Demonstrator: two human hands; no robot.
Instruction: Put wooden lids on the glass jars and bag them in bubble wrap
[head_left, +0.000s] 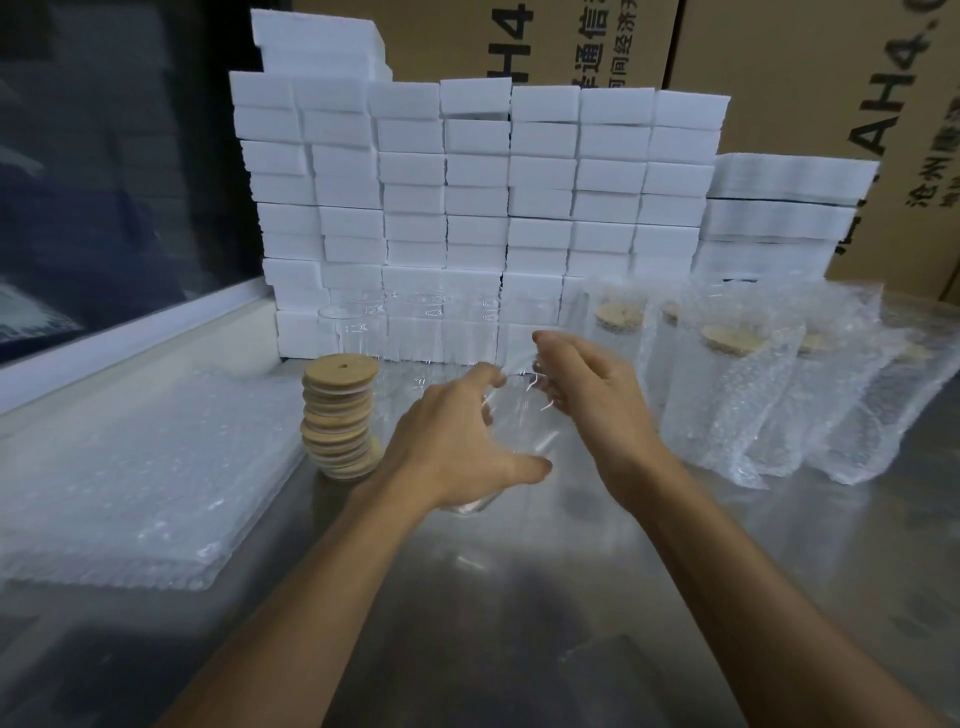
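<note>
A clear glass jar (511, 426) is held tilted above the steel table, its base low at the left and its open mouth up at the right. My left hand (457, 441) grips its body from the left, thumb underneath. My right hand (587, 395) curls round the jar's rim from the right; no lid shows on the mouth. A stack of round wooden lids (340, 415) stands just left of my left hand. Several bare jars (358, 332) wait behind. Lidded jars in bubble wrap bags (727, 400) stand at the right.
A flat pile of bubble wrap bags (130, 483) lies at the left on the steel table (519, 597). A wall of white foam blocks (467, 208) lines the back, with cardboard cartons (805, 67) behind and a window ledge (130, 343) at the left.
</note>
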